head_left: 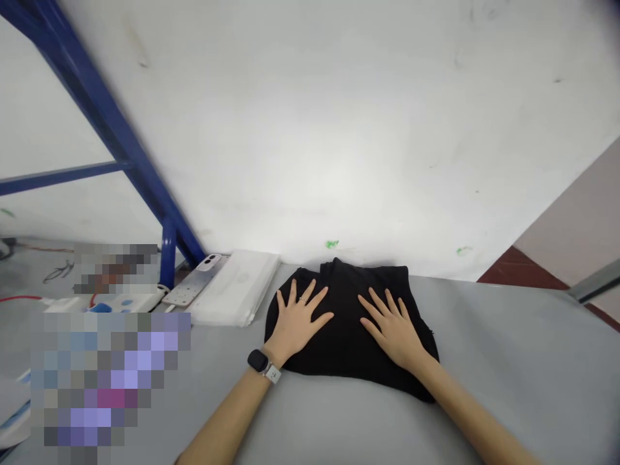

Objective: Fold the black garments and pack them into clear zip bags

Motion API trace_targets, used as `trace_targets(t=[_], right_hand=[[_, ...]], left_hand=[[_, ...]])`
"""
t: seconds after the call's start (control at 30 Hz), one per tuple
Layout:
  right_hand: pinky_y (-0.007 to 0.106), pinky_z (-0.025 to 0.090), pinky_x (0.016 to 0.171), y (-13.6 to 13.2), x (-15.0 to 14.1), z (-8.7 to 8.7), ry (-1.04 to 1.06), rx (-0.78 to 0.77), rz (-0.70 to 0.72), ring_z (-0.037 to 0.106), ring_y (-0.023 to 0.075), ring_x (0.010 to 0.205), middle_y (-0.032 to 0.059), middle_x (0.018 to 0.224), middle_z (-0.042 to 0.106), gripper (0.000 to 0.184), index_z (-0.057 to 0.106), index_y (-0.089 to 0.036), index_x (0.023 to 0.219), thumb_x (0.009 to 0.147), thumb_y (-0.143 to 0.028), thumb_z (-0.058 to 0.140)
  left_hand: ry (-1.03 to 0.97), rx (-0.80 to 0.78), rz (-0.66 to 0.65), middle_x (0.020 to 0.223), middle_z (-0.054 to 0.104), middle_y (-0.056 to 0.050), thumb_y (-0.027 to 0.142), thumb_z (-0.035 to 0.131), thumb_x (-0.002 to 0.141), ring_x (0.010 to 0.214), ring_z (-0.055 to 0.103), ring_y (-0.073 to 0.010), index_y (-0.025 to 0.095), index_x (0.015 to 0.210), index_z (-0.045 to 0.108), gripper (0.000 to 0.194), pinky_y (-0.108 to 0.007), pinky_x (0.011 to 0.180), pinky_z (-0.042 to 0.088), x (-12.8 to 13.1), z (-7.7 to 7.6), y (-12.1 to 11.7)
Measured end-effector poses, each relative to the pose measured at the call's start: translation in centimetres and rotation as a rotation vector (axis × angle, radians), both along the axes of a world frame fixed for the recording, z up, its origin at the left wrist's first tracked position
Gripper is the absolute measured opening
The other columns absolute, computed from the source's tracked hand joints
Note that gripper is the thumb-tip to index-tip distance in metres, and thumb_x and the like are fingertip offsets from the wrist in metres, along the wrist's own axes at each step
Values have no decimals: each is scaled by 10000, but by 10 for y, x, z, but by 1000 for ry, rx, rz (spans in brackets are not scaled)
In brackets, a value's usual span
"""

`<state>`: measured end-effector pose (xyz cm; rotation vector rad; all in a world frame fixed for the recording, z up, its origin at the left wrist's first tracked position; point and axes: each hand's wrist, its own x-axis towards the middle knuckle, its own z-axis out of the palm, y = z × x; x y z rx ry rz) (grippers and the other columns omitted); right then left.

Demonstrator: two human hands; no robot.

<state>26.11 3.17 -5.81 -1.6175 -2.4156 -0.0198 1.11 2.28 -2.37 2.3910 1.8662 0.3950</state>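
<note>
Along the left, a blue metal frame (109, 119) slants down behind a phone (194, 284) and pale plastic packets (235, 287) on the grey table (513, 361). Beside them, the left hand (299, 323), fingers spread, lies flat on black cloth (343, 345), gripping nothing. Plain and dark, the cloth lies near the wall (339, 129), upper edge uneven, lower edge curved, partly covered by both hands. The right hand (393, 332) rests open on its right part, holding nothing.

The wall (349, 148) is brightly lit mid-frame, the upper right corner is darkened, detail is nearly lost in the black cloth (345, 336), and two patches (111, 381) (both at left) are pixelated.
</note>
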Motion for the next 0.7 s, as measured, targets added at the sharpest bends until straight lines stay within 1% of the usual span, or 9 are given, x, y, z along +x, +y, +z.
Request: trace_targets(t=[0.1, 0.23, 0.43, 0.57, 0.7], right_hand=[[562, 248, 1115, -2, 0, 2, -5, 15, 12, 165, 344, 1431, -17, 1558, 236, 533, 265, -371, 1478, 978, -554, 278], [552, 283, 1105, -3, 0, 5, 1, 11, 19, 171, 345, 1430, -11, 1556, 240, 530, 271, -358, 1479, 982, -543, 273], [564, 276, 1106, -3, -2, 8, 26, -8, 28, 156, 359, 1430, -15, 1561, 218, 535, 263, -360, 1482, 979, -543, 282], [568, 280, 1103, -2, -2, 11, 29, -25, 31, 152, 360, 1430, -17, 1565, 203, 535, 246, -367, 1486, 981, -544, 270], [573, 249, 1114, -1, -3, 11, 38, -46, 28, 131, 361, 1434, -15, 1567, 198, 533, 261, -366, 1482, 981, -546, 270]], left_hand=[[33, 29, 11, 1562, 275, 9, 607, 367, 911, 1425, 119, -439, 409, 1457, 291, 586, -742, 1052, 154, 0, 1, -1], [60, 17, 8, 1567, 255, 24, 600, 351, 919, 1428, 113, -435, 418, 1459, 272, 575, -739, 1053, 163, 0, 1, 0], [84, -17, 27, 1570, 235, 50, 593, 356, 920, 1433, 99, -426, 440, 1459, 248, 571, -733, 1051, 191, -2, 0, 3], [73, -26, 23, 1572, 219, 59, 613, 337, 916, 1432, 89, -433, 443, 1458, 250, 575, -735, 1050, 187, -4, 0, 4], [60, -21, 19, 1572, 220, 56, 611, 334, 918, 1432, 86, -436, 435, 1460, 254, 576, -734, 1056, 167, -4, -3, 4]])
